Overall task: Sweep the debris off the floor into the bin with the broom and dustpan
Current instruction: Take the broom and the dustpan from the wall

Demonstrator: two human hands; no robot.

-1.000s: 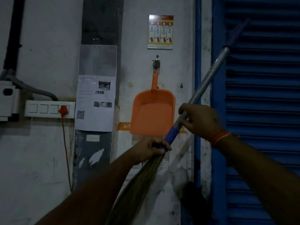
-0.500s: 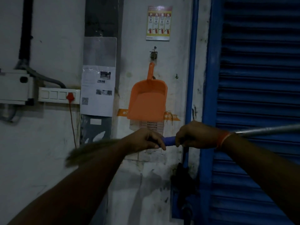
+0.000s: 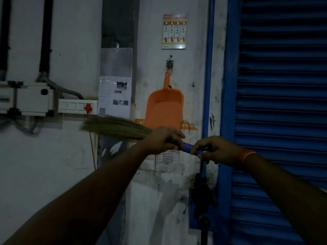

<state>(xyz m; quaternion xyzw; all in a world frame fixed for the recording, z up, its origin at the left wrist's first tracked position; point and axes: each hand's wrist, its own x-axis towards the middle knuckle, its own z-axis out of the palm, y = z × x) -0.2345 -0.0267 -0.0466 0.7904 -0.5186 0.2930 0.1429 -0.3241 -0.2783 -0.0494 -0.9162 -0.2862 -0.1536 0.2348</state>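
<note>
- Two hands hold one broom (image 3: pixel 123 129) level in front of a white wall (image 3: pixel 74 50), bristles pointing left.
- Left hand (image 3: pixel 162 139): grip closed round the broom where the grass bristles meet the blue sleeve (image 3: pixel 187 147) of the handle.
- Right hand (image 3: pixel 215 151): grip closed round the handle just beside the blue sleeve; an orange band (image 3: pixel 246 155) sits on that wrist. The rest of the handle is hidden behind the hand and forearm.
- The two hands are near each other but apart, with a short stretch of blue sleeve showing between them.
- Bristle tips are blurred and reach to just below the switch plate (image 3: pixel 77 106), which carries a red plug (image 3: pixel 88 107) and a thin red cord hanging down.
- Dustpan (image 3: pixel 164 108): orange, hanging by its handle from a hook (image 3: pixel 169 63) on the wall, pan opening facing the room, directly above and behind the left hand. Neither hand touches it.
- Safety poster (image 3: pixel 174 31) is fixed to the wall above the hook.
- Printed sheet (image 3: pixel 115 96) hangs left of the dustpan, under a clear plastic holder.
- Blue roller shutter (image 3: pixel 283 103) fills the right side, closed.
- Lighting is dim; the floor, debris and bin are out of view.
</note>
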